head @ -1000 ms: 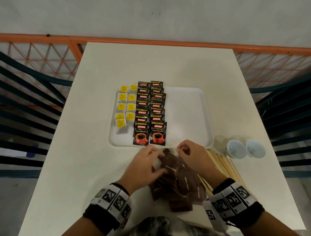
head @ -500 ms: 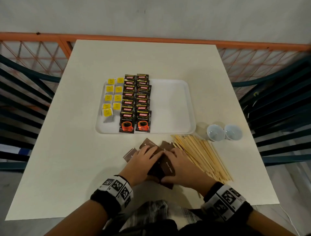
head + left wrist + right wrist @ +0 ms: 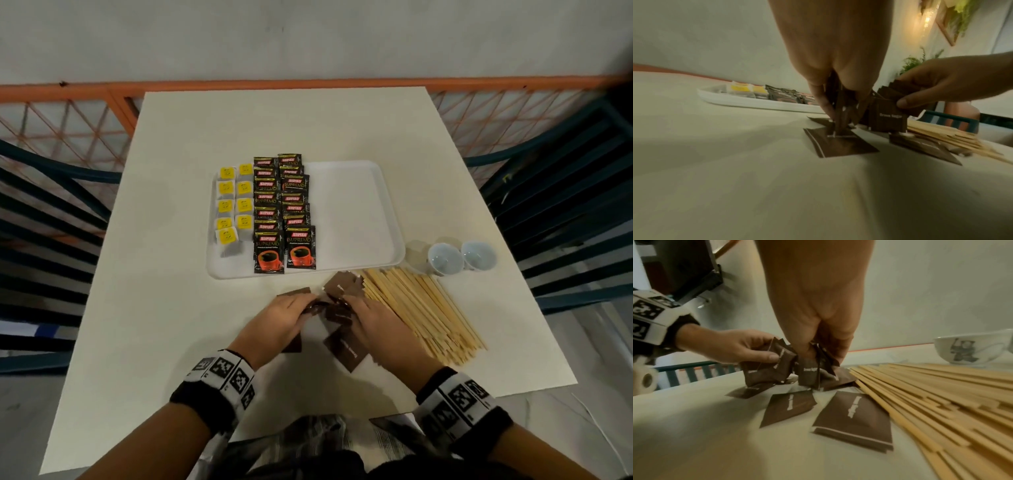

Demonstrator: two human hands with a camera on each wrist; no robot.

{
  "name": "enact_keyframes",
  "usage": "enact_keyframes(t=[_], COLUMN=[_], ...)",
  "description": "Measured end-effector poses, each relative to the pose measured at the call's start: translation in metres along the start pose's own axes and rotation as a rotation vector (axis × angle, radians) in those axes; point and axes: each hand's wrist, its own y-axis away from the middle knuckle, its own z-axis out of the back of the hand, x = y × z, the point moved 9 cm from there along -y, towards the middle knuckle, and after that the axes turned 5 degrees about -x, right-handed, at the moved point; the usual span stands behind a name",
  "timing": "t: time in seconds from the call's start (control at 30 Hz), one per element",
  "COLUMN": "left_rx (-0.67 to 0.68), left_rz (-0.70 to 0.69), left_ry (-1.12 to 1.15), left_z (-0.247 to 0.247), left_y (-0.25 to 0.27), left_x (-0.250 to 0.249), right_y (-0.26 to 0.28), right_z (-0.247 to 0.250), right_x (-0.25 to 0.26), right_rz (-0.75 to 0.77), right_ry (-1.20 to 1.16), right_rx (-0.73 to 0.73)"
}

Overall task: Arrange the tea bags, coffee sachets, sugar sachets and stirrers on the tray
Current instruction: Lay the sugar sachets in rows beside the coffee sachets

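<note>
While both the left hand (image 3: 286,317) and right hand (image 3: 378,323) pinch up brown sugar sachets (image 3: 854,417) just before the tray (image 3: 356,219), gathering seems underway; next, probably, squaring them into its bare side.

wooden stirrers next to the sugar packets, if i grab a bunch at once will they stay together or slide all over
The wooden stirrers are thin, flat, loose sticks, so a grip on a bunch would probably let some slide out. Their flat faces make rolling unlikely. Their ends are already uneven, so they would likely need squaring up on the table.

two cups (image 3: 460,257), one tray (image 3: 356,219), nine tea bags (image 3: 234,202).
</note>
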Motion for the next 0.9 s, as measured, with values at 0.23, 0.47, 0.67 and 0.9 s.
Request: enact_keyframes(t=[0.23, 0.47, 0.67, 0.9], left_rx=[-0.121, -0.076, -0.080, -0.116], left_rz=[0.339, 0.582, 0.607, 0.669], left_ry=[0.459, 1.019, 1.304, 1.284], left_z=[0.024, 0.020, 0.023, 0.026], left_y=[0.009, 0.015, 0.011, 0.007], left_x=[0.034, 0.036, 0.032, 0.039], right_y=[0.004, -0.002, -0.016, -0.026], right_z=[0.021, 0.026, -0.003, -0.009], right_x=[-0.024, -0.025, -0.004, 0.037], right_rz=[-0.246, -0.409, -0.537, -0.421], right_ry=[-0.393, -0.860, -1.212, -1.232], right_rx=[-0.187, -0.324, -0.275, -0.223])
